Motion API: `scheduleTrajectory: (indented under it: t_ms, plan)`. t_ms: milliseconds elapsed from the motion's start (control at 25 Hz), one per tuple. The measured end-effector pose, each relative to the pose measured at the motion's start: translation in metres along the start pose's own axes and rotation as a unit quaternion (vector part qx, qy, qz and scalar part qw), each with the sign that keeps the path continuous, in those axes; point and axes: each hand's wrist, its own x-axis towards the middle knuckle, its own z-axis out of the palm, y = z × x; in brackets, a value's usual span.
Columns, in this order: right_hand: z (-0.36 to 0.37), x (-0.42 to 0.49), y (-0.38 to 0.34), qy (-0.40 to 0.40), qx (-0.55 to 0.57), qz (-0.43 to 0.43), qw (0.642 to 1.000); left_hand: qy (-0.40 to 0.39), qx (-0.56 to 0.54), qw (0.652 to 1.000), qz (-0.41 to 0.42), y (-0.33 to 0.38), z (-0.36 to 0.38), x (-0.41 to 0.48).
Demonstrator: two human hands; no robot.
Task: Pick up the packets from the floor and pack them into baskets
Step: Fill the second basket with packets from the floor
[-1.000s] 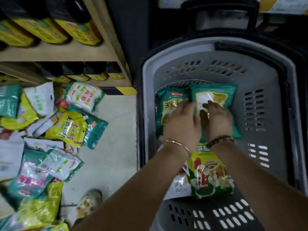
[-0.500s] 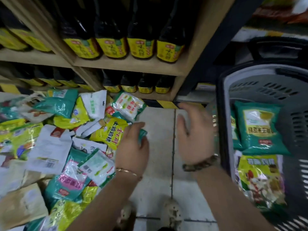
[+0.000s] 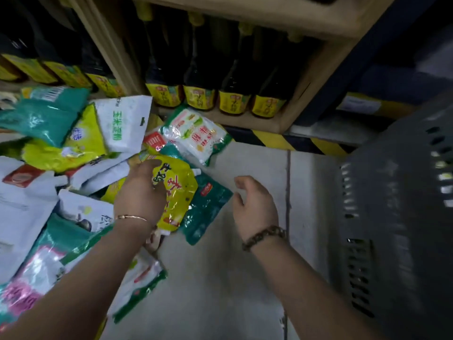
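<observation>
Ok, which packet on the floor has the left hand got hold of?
The yellow packet with red characters, at the pile's right edge, lying over a teal packet; the left hand grips its left side.

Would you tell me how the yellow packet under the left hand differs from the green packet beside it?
The yellow packet has red lettering; the green packet is teal with a small red label. The left hand grips the yellow packet; no hand touches the green packet. The yellow packet lies partly over the green packet. Both are glossy.
</observation>
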Motion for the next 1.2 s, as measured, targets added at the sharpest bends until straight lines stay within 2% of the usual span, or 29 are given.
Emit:
scheduleTrajectory:
  t_ms: [80, 160, 280, 360, 440, 760, 1000, 1200]
  plan:
    - [0.026, 0.029, 0.011, -0.008, -0.013, -0.011, 1.0, -0.041, 0.036, 0.997, 0.052, -0.009, 0.017, 0.03]
    - [0.046, 0.06, 0.014, -0.04, -0.025, -0.007, 0.999, -0.12, 0.131, 0.973, 0.145, -0.01, 0.023, 0.059]
    - [0.071, 0.091, 0.012, -0.118, -0.032, 0.025, 0.992, -0.226, 0.361, 0.874, 0.233, -0.008, 0.02, 0.086]
    - [0.084, 0.097, 0.012, -0.162, -0.043, 0.031, 0.985, -0.261, 0.446, 0.819, 0.248, -0.01, 0.02, 0.092]
    - [0.089, 0.101, 0.007, -0.188, -0.073, 0.014, 0.979, -0.287, 0.48, 0.786, 0.263, -0.013, 0.018, 0.093]
    - [0.077, 0.097, -0.008, -0.204, -0.1, 0.067, 0.971, -0.272, 0.497, 0.775, 0.279, -0.022, 0.012, 0.094]
    - [0.082, 0.078, -0.009, -0.213, -0.15, 0.097, 0.961, -0.228, 0.459, 0.796, 0.322, -0.029, 0.006, 0.086]
    - [0.086, 0.069, -0.014, -0.202, -0.16, 0.154, 0.954, -0.287, 0.484, 0.768, 0.306, -0.024, 0.01, 0.089]
